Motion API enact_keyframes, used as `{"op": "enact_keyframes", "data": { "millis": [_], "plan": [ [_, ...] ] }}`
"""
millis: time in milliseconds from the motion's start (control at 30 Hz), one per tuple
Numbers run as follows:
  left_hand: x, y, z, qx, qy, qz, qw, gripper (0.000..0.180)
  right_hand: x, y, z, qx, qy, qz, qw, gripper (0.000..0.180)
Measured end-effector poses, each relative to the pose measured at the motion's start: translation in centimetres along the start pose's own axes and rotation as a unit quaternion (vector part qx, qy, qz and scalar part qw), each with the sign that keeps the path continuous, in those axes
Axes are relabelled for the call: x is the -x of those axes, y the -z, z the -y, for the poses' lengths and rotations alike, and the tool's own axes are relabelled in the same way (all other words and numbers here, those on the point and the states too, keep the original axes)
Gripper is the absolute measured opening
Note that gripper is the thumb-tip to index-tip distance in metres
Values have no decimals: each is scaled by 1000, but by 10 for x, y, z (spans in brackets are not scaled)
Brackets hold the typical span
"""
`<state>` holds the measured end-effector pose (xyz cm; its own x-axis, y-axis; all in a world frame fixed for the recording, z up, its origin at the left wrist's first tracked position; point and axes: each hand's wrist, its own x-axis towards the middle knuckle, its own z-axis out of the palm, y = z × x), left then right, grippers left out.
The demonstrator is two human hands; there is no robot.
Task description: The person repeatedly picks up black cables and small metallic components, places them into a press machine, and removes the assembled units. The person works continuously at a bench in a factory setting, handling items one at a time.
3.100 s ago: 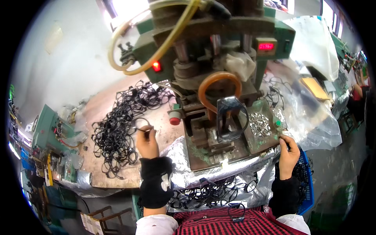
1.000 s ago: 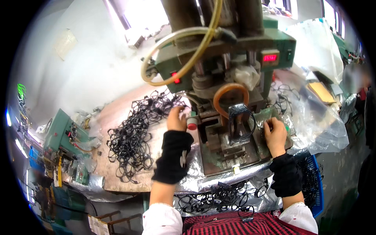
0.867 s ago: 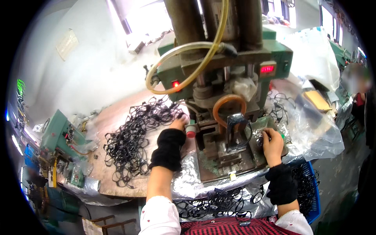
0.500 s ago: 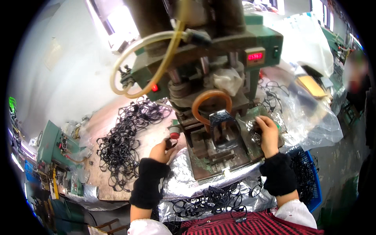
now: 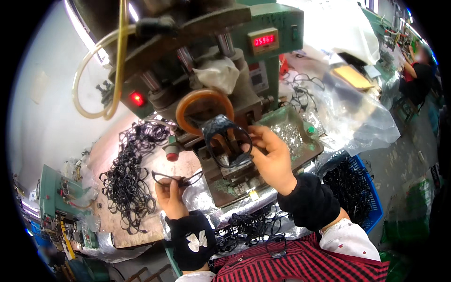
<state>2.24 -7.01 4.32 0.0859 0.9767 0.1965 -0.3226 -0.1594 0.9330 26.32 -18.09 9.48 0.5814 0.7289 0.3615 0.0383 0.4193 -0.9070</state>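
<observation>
Frames (image 5: 124, 181) lie heaped in a black tangle on the desk (image 5: 117, 232) at far left, just beside the left hand (image 5: 171, 199). That hand's grip is closed — thumb and fingers pinch one thin black frame (image 5: 176, 177) by its lower rim, held level above the foil-covered edge in front of the press (image 5: 211, 94). Further right, the right hand (image 5: 272, 160) has its fingertips pinched on the side of a second dark frame (image 5: 225, 141), which stands tilted on the jig (image 5: 235, 174) under the orange ring (image 5: 204, 108). To do this step well, I would judge the right hand should keep a light fingertip hold on the rim only, seat or lift the piece squarely on the jig, and stay clear of the ram above. The left frame sits at the fingertips, not in the palm; the right one lies just left of its hand, ahead of the thumb. Beyond, at right, a blue crate (image 5: 364, 197) holds more frames.
</observation>
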Motion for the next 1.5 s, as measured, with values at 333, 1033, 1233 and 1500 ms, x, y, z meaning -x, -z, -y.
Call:
{"op": "enact_keyframes", "data": {
  "millis": [333,1033,1233,1500],
  "plan": [
    [-17,-102,-120,-17,-218,101,971,9,0,-11,24,-88,-78,31,993,50],
    [37,-142,-92,-187,-204,239,931,12,-13,99,-37,565,109,-44,817,14],
    [47,-129,-90,-217,-260,233,911,26,-28,108,-52,579,225,105,777,16],
    [-2,81,-51,-493,-239,-71,834,19,-2,123,-42,409,104,-104,901,13]
  ]
}}
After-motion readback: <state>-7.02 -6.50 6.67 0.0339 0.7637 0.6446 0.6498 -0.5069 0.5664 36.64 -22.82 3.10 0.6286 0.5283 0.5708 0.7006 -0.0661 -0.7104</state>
